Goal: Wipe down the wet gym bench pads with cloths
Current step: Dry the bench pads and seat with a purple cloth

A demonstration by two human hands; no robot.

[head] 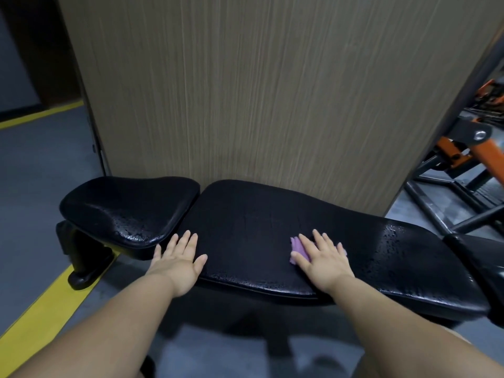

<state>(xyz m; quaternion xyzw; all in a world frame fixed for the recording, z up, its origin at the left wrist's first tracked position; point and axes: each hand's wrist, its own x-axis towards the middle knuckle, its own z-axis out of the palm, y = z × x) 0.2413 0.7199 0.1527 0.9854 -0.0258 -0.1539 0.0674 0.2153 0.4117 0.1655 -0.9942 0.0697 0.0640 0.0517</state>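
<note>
Cloth [297, 248] mostly hidden under right grip [321, 255]; only purple bits show at grip's 9 o'clock, plus a sliver at 3. Black part [491, 268] at 3 o'clock end of long pad [259, 227] is cut by pic edge, can't tell what. Rack [463, 159] at 2 o'clock is blurred and cut off. Under the pad it's too dark to tell. Forearms [409, 323] cut at 6.

Glossy wet-beaded black vinyl pads [245, 227]; matt wood-grain panel [259, 91].

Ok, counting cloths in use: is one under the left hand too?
No, the left hand lies bare on the pad; only the right hand presses a purple cloth.
</note>
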